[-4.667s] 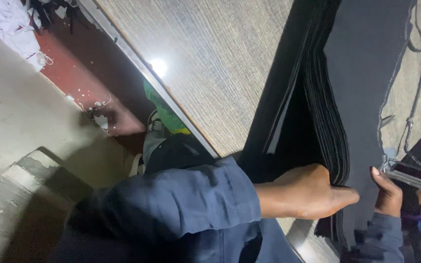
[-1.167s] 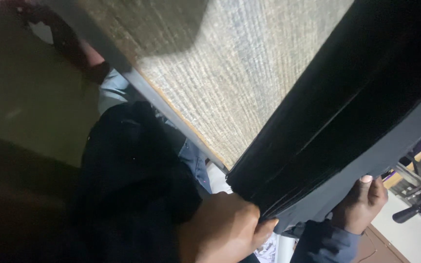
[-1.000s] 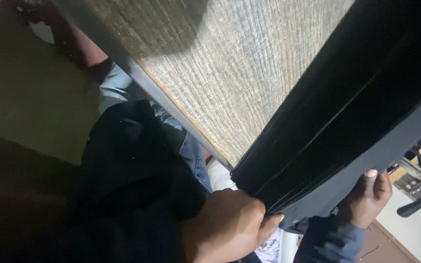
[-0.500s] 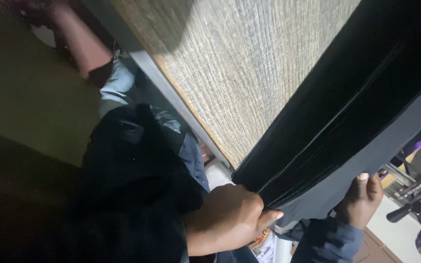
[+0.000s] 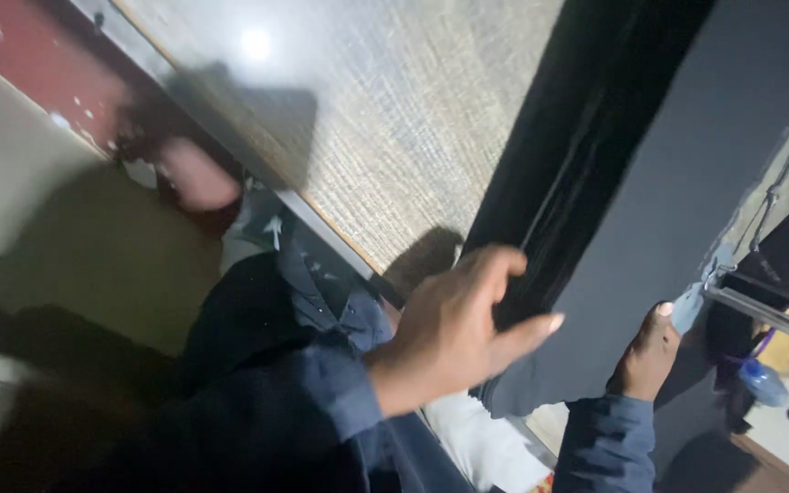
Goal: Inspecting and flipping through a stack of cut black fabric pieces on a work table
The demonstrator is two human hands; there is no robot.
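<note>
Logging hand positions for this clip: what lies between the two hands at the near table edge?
In the head view, the near end of the dark fabric stack lies between the left hand and right hand.

Bare table top (image 5: 367, 137) lies open left of fabric stack (image 5: 595, 183).

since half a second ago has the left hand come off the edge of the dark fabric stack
Yes. The left hand has let go: it was clamped on the near edge of the dark fabric stack, and now hovers open, fingers spread, just off that edge. The right hand stays put.
</note>
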